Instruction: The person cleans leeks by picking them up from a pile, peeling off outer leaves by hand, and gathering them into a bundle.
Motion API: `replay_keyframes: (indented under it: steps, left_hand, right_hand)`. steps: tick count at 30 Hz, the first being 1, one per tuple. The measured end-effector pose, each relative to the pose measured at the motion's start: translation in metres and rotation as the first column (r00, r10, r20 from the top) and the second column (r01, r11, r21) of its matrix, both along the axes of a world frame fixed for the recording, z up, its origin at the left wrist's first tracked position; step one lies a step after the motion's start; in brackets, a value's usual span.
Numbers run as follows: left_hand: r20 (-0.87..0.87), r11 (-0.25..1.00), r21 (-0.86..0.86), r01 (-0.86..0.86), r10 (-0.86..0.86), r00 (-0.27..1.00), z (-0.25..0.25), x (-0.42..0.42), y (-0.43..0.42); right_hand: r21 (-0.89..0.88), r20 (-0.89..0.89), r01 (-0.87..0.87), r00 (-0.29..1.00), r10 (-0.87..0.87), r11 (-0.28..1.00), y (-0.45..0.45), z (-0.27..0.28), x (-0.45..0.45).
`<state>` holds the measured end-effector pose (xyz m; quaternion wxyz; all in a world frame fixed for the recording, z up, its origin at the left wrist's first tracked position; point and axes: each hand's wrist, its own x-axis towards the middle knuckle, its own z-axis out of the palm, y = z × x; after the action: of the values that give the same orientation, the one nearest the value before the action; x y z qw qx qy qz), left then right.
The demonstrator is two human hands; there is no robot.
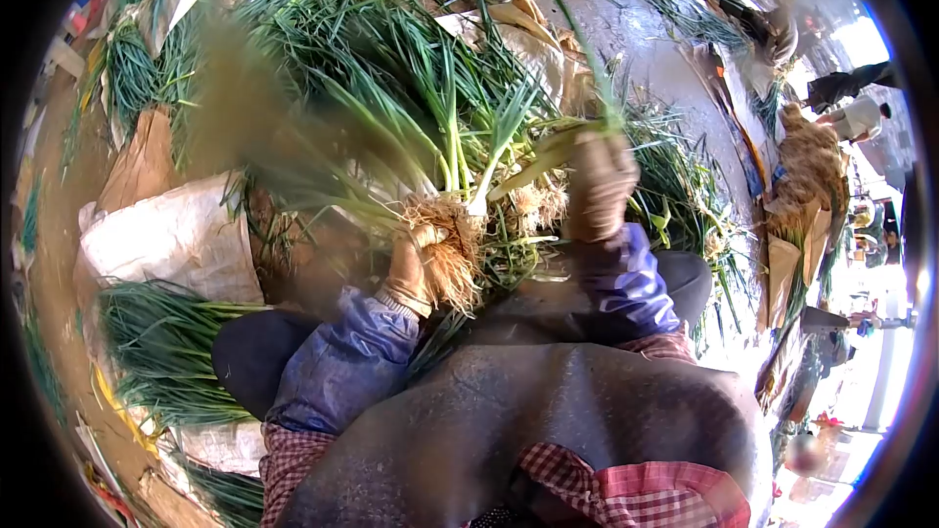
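My left hand [409,269], in a tan glove, is closed around the root end of a bunch of green onions [450,152]. Its shaggy brown roots [448,244] spill over the fingers, and the pale stalks fan upward. To the right, my right hand [602,186], also gloved and blurred by motion, grips a green onion leaf [577,34] that stretches up and away. A large pile of green onions [342,49] lies just beyond both hands.
More green onions [161,347] lie at the left beside a white sack [176,240]. Another heap [685,171] is near my right knee. A grey apron [548,401] covers my lap. Further right, a person [861,119] is near a brown heap [807,166]. A dark smear blurs part of the left side.
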<state>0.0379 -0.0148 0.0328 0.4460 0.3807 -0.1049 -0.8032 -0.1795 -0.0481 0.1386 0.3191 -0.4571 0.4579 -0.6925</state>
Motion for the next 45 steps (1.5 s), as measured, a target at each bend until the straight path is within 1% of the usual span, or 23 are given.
replay_keyframes:
  steps: [1,3,5,6,8,10,11,12,14,19,22,28,29,30,32,36,37,39,40,42,43,44,45]
  left_hand:
    - [-0.002,1.000,0.001,-0.004,0.004,1.000,0.002,0.001,0.001]
    - [-0.474,0.999,0.037,0.023,-0.002,0.880,0.010,0.002,0.002]
    - [-0.564,0.982,-0.187,0.027,-0.130,0.815,0.000,0.000,-0.002]
    - [-0.615,0.955,-0.294,0.036,-0.217,0.758,-0.008,0.001,-0.005]
    - [-0.619,0.967,-0.254,0.035,-0.190,0.762,-0.013,-0.004,-0.004]
    - [-0.721,0.951,-0.306,0.040,-0.259,0.643,-0.017,-0.007,-0.008]
    - [-0.678,0.957,-0.287,0.043,-0.235,0.696,-0.016,-0.006,-0.004]
    - [-0.631,0.963,-0.266,0.045,-0.209,0.747,-0.006,-0.005,-0.001]
    - [-0.632,0.976,-0.216,0.029,-0.162,0.758,-0.015,-0.007,0.002]
    - [-0.482,0.988,-0.027,0.149,-0.144,0.864,-0.005,-0.009,0.007]
    - [-0.419,0.981,-0.100,0.165,-0.192,0.888,-0.001,-0.012,0.009]
    - [-0.567,0.970,-0.202,0.133,-0.227,0.792,0.014,-0.013,0.007]
    - [-0.545,0.971,-0.209,0.113,-0.211,0.811,0.019,-0.009,0.008]
    - [-0.619,0.981,-0.179,0.068,-0.167,0.767,0.024,-0.007,0.012]
    - [-0.555,0.963,-0.266,0.052,-0.197,0.808,0.017,-0.005,0.004]
    - [-0.539,0.969,-0.233,0.077,-0.195,0.819,0.003,0.002,0.004]
    - [-0.567,0.983,-0.161,0.084,-0.162,0.807,0.012,-0.001,0.006]
    - [-0.524,0.974,-0.216,0.063,-0.170,0.835,0.004,-0.003,0.008]
    - [-0.499,0.983,-0.152,0.102,-0.165,0.851,0.016,-0.006,0.008]
    - [-0.387,0.974,-0.131,0.184,-0.221,0.895,0.003,-0.008,0.011]
    - [-0.242,0.942,-0.171,0.289,-0.325,0.914,0.007,-0.005,0.010]
    - [-0.226,0.921,-0.287,0.263,-0.332,0.916,0.008,-0.015,0.011]
    - [-0.021,0.889,-0.324,0.323,-0.348,0.937,0.005,-0.017,0.014]
  right_hand:
    - [-0.002,0.003,0.077,0.997,-0.077,0.997,0.003,0.009,-0.017]
    - [-0.063,0.067,0.236,0.970,-0.232,0.970,-0.002,0.006,-0.053]
    - [0.009,0.259,0.106,0.960,-0.105,0.994,-0.005,-0.012,-0.068]
    - [0.195,0.213,-0.089,0.976,0.046,0.977,0.002,-0.028,-0.070]
    - [0.465,0.522,-0.441,0.837,0.164,0.767,0.005,-0.072,-0.041]
    - [0.310,0.724,-0.812,0.538,0.431,0.494,0.014,-0.097,0.001]
    - [0.263,0.791,-0.865,0.447,0.418,0.427,0.013,-0.116,0.015]
    - [0.390,0.736,-0.703,0.626,0.257,0.595,0.014,-0.120,0.038]
    - [0.409,0.715,-0.691,0.649,0.260,0.596,0.008,-0.108,0.038]
    - [0.615,0.250,-0.429,0.902,0.353,0.661,0.007,-0.054,0.030]
    - [0.531,0.292,-0.454,0.891,0.348,0.716,0.015,-0.064,0.033]
    - [0.350,0.164,-0.446,0.895,0.415,0.824,0.025,-0.051,0.042]
    - [0.357,-0.273,-0.353,0.846,0.458,0.865,0.023,-0.047,0.038]
    - [0.318,-0.657,-0.270,0.629,0.416,0.909,0.021,-0.044,0.036]
    - [0.226,-0.943,-0.279,0.177,0.281,0.933,0.020,-0.054,0.032]
    - [0.428,-0.549,-0.527,0.495,0.674,0.735,0.040,-0.041,0.031]
    - [0.582,-0.579,-0.360,0.447,0.682,0.730,0.034,-0.039,0.023]
    - [0.604,-0.695,-0.155,0.377,0.612,0.782,0.022,-0.044,-0.006]
    - [0.517,-0.774,-0.190,0.313,0.551,0.835,0.019,-0.074,-0.034]
    - [0.605,-0.091,-0.377,0.842,0.531,0.701,0.023,-0.099,-0.046]
    - [0.703,0.175,-0.447,0.862,0.475,0.553,0.030,-0.057,-0.028]
    - [0.617,0.382,-0.598,0.796,0.469,0.512,0.037,-0.057,-0.024]
    - [0.551,0.439,-0.649,0.760,0.479,0.525,0.042,-0.061,-0.014]
